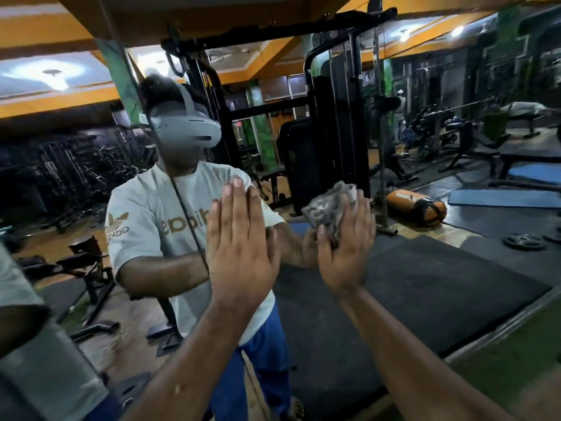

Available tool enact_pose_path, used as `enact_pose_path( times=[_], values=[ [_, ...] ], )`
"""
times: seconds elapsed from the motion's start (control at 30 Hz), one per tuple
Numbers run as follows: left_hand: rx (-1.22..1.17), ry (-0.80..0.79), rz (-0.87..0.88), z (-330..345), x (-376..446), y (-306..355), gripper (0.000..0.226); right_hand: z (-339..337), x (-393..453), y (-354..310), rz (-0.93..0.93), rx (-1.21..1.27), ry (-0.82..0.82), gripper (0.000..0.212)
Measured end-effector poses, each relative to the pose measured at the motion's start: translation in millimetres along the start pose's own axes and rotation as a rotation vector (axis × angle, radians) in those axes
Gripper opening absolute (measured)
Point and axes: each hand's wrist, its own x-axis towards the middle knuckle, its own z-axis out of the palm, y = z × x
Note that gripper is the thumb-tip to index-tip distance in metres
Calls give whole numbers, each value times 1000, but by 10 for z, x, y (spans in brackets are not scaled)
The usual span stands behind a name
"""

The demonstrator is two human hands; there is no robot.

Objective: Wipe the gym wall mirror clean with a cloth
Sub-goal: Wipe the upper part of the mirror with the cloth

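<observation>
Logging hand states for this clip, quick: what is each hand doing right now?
Left hand: open, fingers straight, flat against the mirror, holding nothing.
Right hand: open, fingers straight, pressing the grey cloth against the mirror.

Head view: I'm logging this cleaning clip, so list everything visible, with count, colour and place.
mirror: one, fills the view, with a vertical seam left of centre
cloth: one, grey, bunched against the mirror under the right hand
Reflected in the mirror:
cable machine: one, black, centre
punch bag: one, orange and black, lying on the floor, right
mats: two, blue, on the floor, far right
weight plate: one, black, on the floor, right
benches: several, black, left and right
left hand: flat, fingers straight, on the mirror
right hand: presses the cloth to the mirror
</observation>
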Motion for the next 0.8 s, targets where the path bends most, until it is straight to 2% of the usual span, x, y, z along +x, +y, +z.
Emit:
enact_pose_path(
  times=[0.07, 0.1, 0.13, 0.17, 0.23, 0.3, 0.37, 0.43, 0.47, 0.5, 0.6, 0.63, 0.67, 0.7, 0.8],
  values=[
    [-8, -46, 58, -32, -32, -141, 71, 98, -16, -266, 339, 66, 79, 71],
    [-30, -55, 103, -51, -31, -197, 70, 149, 10, -479, 439, 99, 89, 73],
    [-62, -55, 142, -68, -26, -244, 68, 187, 30, -675, 448, 113, 79, 74],
    [-104, -49, 171, -93, -30, -291, 66, 218, 9, -819, 358, 107, 56, 71],
    [-157, -31, 172, -161, -89, -404, 62, 231, -137, -900, 58, 82, -17, 64],
    [-103, 11, 79, -233, -208, -556, 62, 203, -257, -771, -123, 29, -42, 62],
    [-53, 43, -27, -263, -313, -687, 66, 208, -271, -728, -11, 22, 14, 63],
    [-42, 58, -51, -249, -352, -740, 71, 270, -216, -954, 217, 65, 75, 65],
    [-44, 59, -42, -240, -352, -748, 71, 306, -189, -1114, 255, 83, 72, 66],
    [-54, 58, -34, -236, -351, -754, 71, 331, -184, -1241, 205, 90, 48, 66],
    [-107, 48, 18, -265, -360, -815, 66, 347, -294, -1208, -201, 25, -52, 65],
    [-132, 50, 38, -297, -380, -861, 64, 329, -305, -1104, -279, -13, -55, 65],
    [-160, 52, 44, -343, -417, -915, 63, 316, -304, -1012, -287, -33, -37, 64],
    [-186, 61, 27, -400, -464, -980, 62, 321, -285, -981, -220, -30, 0, 64],
    [-177, 141, -81, -532, -613, -1209, 63, 429, -196, -1271, 153, 47, 141, 64]
  ],
)
